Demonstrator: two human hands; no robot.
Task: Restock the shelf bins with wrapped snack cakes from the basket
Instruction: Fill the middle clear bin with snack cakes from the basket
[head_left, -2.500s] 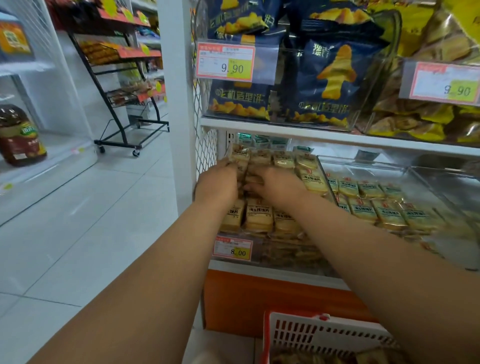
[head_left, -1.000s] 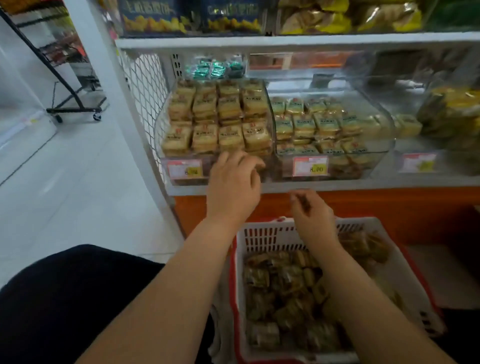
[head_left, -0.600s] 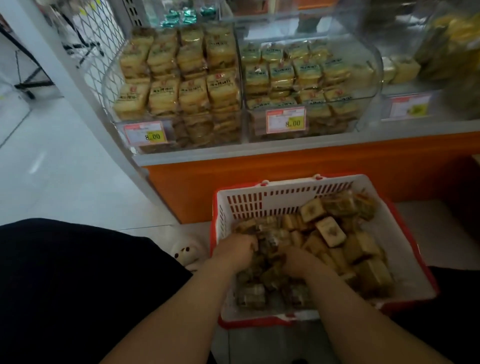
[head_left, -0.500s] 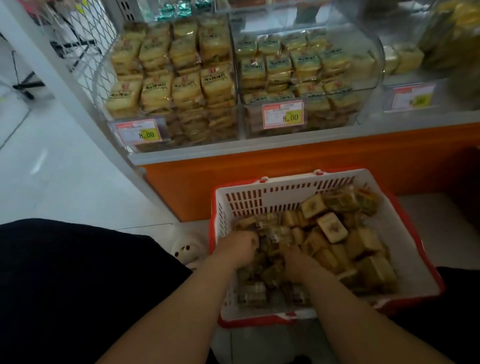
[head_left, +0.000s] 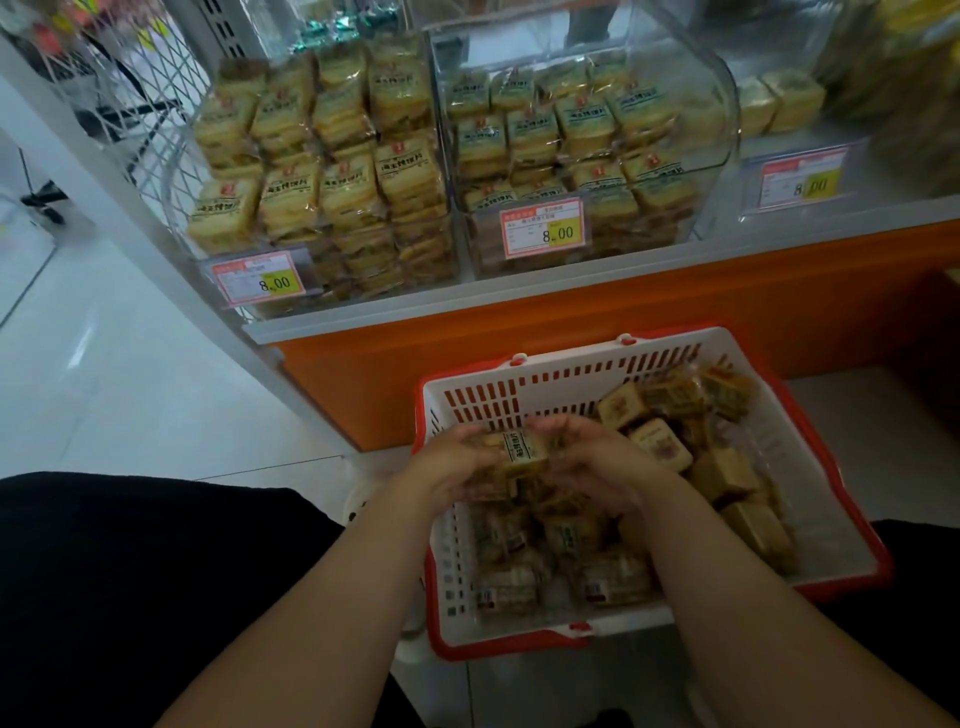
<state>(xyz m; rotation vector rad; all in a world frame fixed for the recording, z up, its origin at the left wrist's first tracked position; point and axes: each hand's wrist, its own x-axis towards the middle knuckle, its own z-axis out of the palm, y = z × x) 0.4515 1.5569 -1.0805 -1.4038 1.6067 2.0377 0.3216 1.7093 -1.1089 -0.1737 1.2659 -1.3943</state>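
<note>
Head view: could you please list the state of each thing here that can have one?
Left hand: gripping a bunch of wrapped cakes with the right hand.
Right hand: gripping the same bunch.
Wrapped cakes: lifted over the basket.
Basket: on the floor, partly full of cakes.
Left bin: stacked nearly full.
Middle bin: stacked lower, room on top.

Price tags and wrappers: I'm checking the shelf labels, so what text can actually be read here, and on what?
"8.00": left price tag.
"8.00": middle price tag.
"8.00": right price tag, blurred.
Small print on the tags: unreadable.
Printing on the snack cakes: too blurred to read.
</note>
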